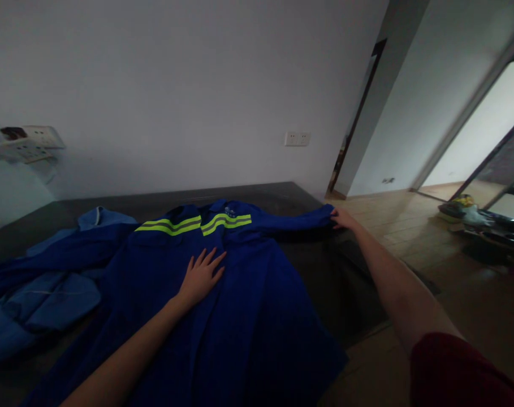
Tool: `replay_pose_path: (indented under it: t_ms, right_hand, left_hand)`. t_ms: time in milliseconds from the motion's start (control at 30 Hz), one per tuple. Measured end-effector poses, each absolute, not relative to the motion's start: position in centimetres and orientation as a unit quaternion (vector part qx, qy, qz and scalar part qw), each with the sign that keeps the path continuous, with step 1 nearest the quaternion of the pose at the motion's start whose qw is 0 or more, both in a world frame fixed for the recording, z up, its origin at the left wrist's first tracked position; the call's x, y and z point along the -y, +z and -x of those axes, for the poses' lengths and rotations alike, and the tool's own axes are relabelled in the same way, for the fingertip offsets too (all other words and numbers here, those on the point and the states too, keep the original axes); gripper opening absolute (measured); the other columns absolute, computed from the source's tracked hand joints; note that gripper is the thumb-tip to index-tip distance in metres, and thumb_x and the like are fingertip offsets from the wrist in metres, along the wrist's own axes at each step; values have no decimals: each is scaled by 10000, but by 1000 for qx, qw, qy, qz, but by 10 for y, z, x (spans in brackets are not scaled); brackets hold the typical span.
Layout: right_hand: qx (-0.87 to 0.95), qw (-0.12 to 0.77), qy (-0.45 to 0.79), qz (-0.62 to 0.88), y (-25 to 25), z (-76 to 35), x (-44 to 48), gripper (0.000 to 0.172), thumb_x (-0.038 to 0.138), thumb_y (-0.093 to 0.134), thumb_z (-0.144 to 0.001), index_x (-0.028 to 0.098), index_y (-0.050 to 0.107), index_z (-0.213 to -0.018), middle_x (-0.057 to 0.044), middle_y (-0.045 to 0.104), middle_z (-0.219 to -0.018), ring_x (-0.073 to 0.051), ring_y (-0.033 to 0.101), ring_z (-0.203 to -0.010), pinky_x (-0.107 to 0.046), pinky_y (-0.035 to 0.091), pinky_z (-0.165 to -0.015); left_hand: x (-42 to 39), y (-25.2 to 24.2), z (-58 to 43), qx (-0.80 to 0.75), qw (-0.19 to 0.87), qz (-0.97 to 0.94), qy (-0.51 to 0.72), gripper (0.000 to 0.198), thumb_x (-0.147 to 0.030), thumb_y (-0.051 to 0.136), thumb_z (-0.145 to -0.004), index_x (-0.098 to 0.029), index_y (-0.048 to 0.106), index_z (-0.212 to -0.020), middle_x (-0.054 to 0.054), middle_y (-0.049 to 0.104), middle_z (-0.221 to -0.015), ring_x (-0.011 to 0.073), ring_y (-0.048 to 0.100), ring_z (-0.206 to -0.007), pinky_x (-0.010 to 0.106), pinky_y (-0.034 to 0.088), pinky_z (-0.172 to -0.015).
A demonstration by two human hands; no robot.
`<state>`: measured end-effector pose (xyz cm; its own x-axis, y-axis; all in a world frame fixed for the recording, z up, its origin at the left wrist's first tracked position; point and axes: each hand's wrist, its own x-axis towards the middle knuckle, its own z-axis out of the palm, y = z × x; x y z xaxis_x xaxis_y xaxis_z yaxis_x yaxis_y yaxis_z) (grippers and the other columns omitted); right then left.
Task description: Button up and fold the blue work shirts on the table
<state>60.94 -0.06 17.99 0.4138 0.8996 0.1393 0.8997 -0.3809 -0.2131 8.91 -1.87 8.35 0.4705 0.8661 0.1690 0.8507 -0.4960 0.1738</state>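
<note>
A dark blue work jacket (248, 282) with yellow-green and grey reflective stripes lies spread out, front up, on a dark tabletop (277, 195). My left hand (201, 276) rests flat on its chest below the stripes, fingers spread. Out to the right, my right hand (341, 218) grips the cuff end of one sleeve (299, 221), which is stretched sideways toward the table's right edge. The other sleeve (70, 249) runs left over a lighter blue garment (48, 299) that lies crumpled.
Behind the table stands a pale wall with a double socket (298, 139). More sockets (42, 136) are at the far left. Past the table's right edge is a tiled floor (392, 220), with a heap of mixed items (486, 226) on the right.
</note>
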Motion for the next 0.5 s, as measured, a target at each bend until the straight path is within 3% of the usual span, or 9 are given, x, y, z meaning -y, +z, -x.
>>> replay_pose_path:
  t_ms: [100,200,333,500]
  right_hand:
    - [556,141,-11,819,212,-614,1,246,153,425,-920,123,490,-1156,-122,612,-1105,-114,587,-825,-193,516,-643]
    - [569,123,-44,812,251,-614,-6,268,175,396,-951,122,492,-1195,-164,571,-1202,-150,580,-912,-241,495,-751]
    - [553,47,-80,828,289,-611,-29,174,200,542,-895,140,610,-1045,-122,612,-1121,-214,574,-1006,-361,469,-882]
    - [520,-12,-130,844,284,-606,-48,321,322,560,-891,151,558,-1163,-90,566,-1192,-226,566,-1052,-463,479,-884]
  left_hand:
    - [18,82,-89,-497,32,-858,120,489,-463,348,-927,-370,352,-1407,15,341,-1493,305,250,-1388,564,224,-1093]
    - [18,81,-89,-499,30,-858,119,487,-457,353,-927,-366,359,-1405,14,342,-1493,304,251,-1388,563,224,-1094]
    - [17,80,-89,-499,32,-858,120,492,-474,343,-924,-370,359,-1404,10,343,-1493,307,250,-1388,567,226,-1091]
    - [15,77,-88,-499,26,-857,125,484,-470,342,-925,-378,365,-1399,5,350,-1489,306,256,-1386,570,234,-1087]
